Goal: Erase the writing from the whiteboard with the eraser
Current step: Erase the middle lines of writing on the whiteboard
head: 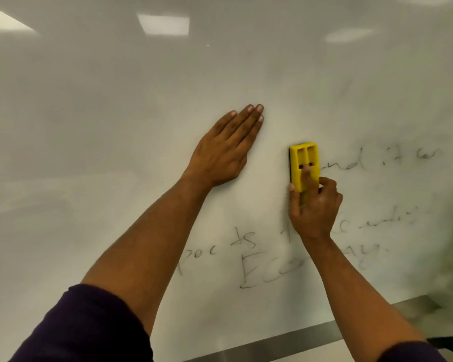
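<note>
Eraser (304, 167) first: a yellow block, likely light and stiff plastic with a dark pad against the whiteboard (115, 126), it stands upright, long axis pointing up past the fingertips of the right hand (315, 207), which pinches its lower half with a finger pressed on its back. Gripping low by the side edges looks sound. Beyond, the left hand (226, 150) lies flat and spread on bare board, up-left of the eraser; faint writing (351, 163) remains to the right of the gripping hand and below it.
</note>
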Tool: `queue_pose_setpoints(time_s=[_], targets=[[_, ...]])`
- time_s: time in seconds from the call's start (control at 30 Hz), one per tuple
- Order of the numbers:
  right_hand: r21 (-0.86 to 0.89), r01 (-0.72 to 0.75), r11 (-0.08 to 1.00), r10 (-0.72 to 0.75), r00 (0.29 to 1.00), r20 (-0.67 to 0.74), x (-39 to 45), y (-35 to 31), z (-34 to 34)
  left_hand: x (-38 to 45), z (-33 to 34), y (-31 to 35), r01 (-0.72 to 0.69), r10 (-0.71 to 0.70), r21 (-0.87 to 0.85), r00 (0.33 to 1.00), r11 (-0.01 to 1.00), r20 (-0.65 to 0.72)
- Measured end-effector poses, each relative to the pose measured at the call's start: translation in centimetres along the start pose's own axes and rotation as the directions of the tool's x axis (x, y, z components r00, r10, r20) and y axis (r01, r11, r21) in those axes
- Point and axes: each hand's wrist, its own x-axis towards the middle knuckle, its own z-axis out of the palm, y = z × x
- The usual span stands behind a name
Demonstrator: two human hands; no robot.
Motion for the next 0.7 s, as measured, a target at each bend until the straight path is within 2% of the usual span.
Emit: queue_pose_setpoints(time_s=[0.03, 0.07, 0.1, 0.13, 0.17, 0.2, 0.23, 0.27, 0.3, 0.33, 0.37, 0.4, 0.47, 0.5, 0.53, 0.6, 0.63, 0.67, 0.7], targets=[[-0.002, 0.121, 0.993, -0.12, 0.993, 0.018, -0.4, 0.3, 0.1, 0.3, 0.1, 0.4, 0.009, -0.009, -0.013, 1.0, 1.0, -0.001], [-0.005, 0.33, 0.944, -0.328, 0.94, 0.089, -0.7, 0.7, 0.0, 0.7, 0.1, 0.7, 0.008, -0.008, -0.024, 1.0, 1.0, -0.002], [-0.023, 0.48, 0.877, -0.471, 0.869, 0.153, -0.7, 1.6, -0.3, 1.1, 0.2, 1.0, -0.005, 0.005, -0.03, 1.0, 1.0, -0.001], [-0.04, 0.494, 0.869, -0.48, 0.859, 0.177, -0.4, 2.6, -0.5, 1.6, 0.3, 1.3, -0.027, 0.027, -0.034, 1.0, 0.999, 0.005], [-0.06, 0.372, 0.926, -0.359, 0.92, 0.156, 0.0, 3.3, -0.7, 2.0, 0.4, 1.5, -0.051, 0.052, -0.038, 0.999, 0.998, 0.013], [-0.052, 0.155, 0.987, -0.149, 0.984, 0.099, 0.2, 3.5, -0.8, 2.4, 0.5, 1.8, -0.071, 0.072, -0.046, 0.997, 0.996, 0.023], [-0.041, -0.017, 0.999, 0.018, 0.999, 0.04, 0.1, 3.5, -0.8, 2.9, 0.6, 2.0, -0.081, 0.083, -0.054, 0.996, 0.995, 0.03], [-0.057, -0.032, 0.998, 0.033, 0.999, 0.007, -0.1, 3.6, -0.6, 3.3, 0.8, 2.3, -0.08, 0.082, -0.062, 0.996, 0.995, 0.032], [-0.061, 0.106, 0.992, -0.105, 0.994, 0.03, -0.4, 3.8, -0.4, 3.6, 0.8, 2.6, -0.073, 0.075, -0.067, 0.997, 0.995, 0.031], [-0.058, 0.295, 0.954, -0.29, 0.953, 0.089, -0.4, 4.4, -0.5, 3.8, 1.0, 2.9, -0.064, 0.066, -0.069, 0.997, 0.996, 0.026], [-0.073, 0.404, 0.912, -0.393, 0.911, 0.126, 0.0, 5.2, -0.6, 4.1, 1.1, 3.2, -0.055, 0.057, -0.067, 0.998, 0.996, 0.021], [-0.098, 0.379, 0.92, -0.366, 0.922, 0.124, 0.4, 6.0, -0.7, 4.3, 1.2, 3.4, -0.049, 0.05, -0.064, 0.999, 0.997, 0.015], [-0.07, 0.051, 0.996, -0.049, 0.998, 0.028, 1.3, 6.6, -0.6, 4.7, 1.5, 3.7, -0.043, 0.043, -0.067, 0.999, 0.997, 0.006], [-0.045, -0.057, 0.997, 0.056, 0.998, -0.011, 1.5, 6.5, -0.4, 4.8, 1.5, 3.8, -0.042, 0.042, -0.069, 0.999, 0.997, 0.003], [-0.041, -0.011, 0.999, 0.01, 1.0, -0.02, 1.5, 6.6, -0.1, 4.9, 1.6, 3.8, -0.042, 0.042, -0.07, 0.999, 0.997, 0.0], [-0.047, 0.298, 0.953, -0.295, 0.953, 0.076, 1.7, 7.5, -0.2, 5.0, 1.6, 3.7, -0.051, 0.052, -0.069, 0.999, 0.996, 0.007], [-0.064, 0.332, 0.941, -0.325, 0.941, 0.097, 2.2, 8.3, -0.3, 5.1, 1.6, 3.7, -0.059, 0.06, -0.069, 0.998, 0.996, 0.015], [-0.083, 0.222, 0.972, -0.217, 0.974, 0.066, 2.7, 9.2, -0.5, 5.2, 1.6, 3.7, -0.072, 0.073, -0.071, 0.997, 0.995, 0.023], [-0.057, 0.005, 0.998, -0.005, 1.0, -0.009, 3.0, 9.8, -0.5, 5.3, 1.7, 3.7, -0.08, 0.082, -0.071, 0.996, 0.994, 0.03]])
